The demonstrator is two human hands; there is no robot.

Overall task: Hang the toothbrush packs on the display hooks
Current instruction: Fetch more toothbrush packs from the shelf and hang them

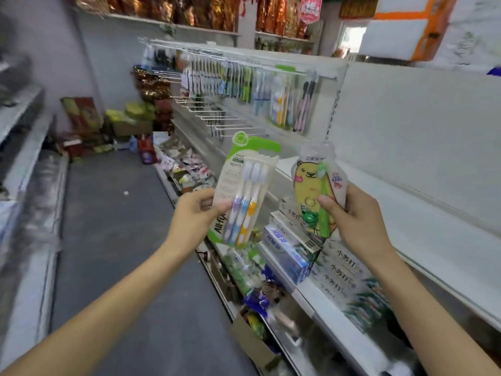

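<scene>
While both packs are held up off the shelves, the three-brush pack (244,194) sits pinched at its left edge in the left hand (199,213), thumb on its front, card top rising above the grip. Just right of it, the bear-printed baby pack (318,191) is gripped low on its right side by the right hand (355,218). Beyond and above both grips stand bare display hooks (217,122) and hung toothbrush packs (260,88); below them lie toothpaste boxes (291,248).
</scene>
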